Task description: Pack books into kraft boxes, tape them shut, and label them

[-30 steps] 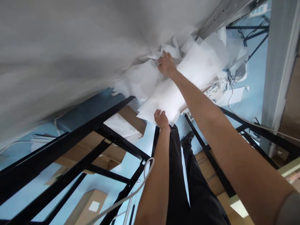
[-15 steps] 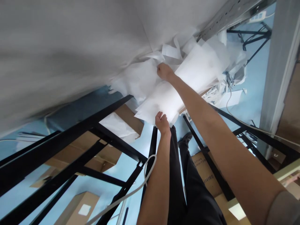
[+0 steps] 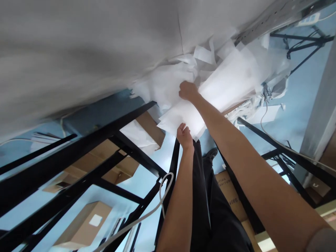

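Note:
My left hand (image 3: 184, 136) is at the near edge of a white sheet (image 3: 223, 84), its fingers curled onto that edge in a loose pinch. Farther out, my right hand (image 3: 188, 91) is a closed fist, back upward, over the place where the sheet meets more crumpled white sheeting (image 3: 168, 82). Its fingertips are hidden, so I cannot tell what is in them. The sheet is a long, thin, paper-like piece slanting up to the right, with loose strips (image 3: 204, 54) beyond it.
A large grey-white surface (image 3: 91, 45) spans the top. Black metal frames (image 3: 78, 140) stand left and right. A white cable (image 3: 147, 213) loops at the lower left. Cardboard boxes (image 3: 84, 224) sit on the blue floor. A grey post (image 3: 317, 122) rises at the right.
My right fist has come back toward me over the sheet, away from the loose strips. My left hand stays at the near edge. The whole view has shifted a little.

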A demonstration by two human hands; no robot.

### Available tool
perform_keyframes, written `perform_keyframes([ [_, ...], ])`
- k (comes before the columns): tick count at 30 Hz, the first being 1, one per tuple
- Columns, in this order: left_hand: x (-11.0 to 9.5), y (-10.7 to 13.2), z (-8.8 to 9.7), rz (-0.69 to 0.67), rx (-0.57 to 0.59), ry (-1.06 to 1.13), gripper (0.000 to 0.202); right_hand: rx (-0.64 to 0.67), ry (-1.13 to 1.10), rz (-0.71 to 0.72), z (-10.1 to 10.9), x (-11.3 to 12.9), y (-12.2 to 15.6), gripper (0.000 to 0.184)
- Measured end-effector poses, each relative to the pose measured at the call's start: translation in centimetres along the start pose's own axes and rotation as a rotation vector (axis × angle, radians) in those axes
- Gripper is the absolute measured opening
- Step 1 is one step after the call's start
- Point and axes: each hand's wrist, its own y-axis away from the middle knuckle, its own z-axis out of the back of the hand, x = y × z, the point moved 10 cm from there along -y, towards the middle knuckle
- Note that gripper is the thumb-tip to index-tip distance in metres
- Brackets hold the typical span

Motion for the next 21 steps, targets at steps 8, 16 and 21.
perform_keyframes([
  [8,-0.6,1.1,0.6,0.059,-0.023,0.090,0.031,-0.180,-0.216,-0.203,3.9,-0.2,1.2,0.021],
  [16,-4.8,1.3,1.4,0.129,-0.066,0.303,0.024,-0.591,-0.761,-0.245,9.5,1.9,14.0,0.033],
  [21,-9.3,3.1,-1.3,0.167,0.159,0.473,0.028,-0.798,-0.902,-0.473,9.2,2.5,25.2,0.026],
])
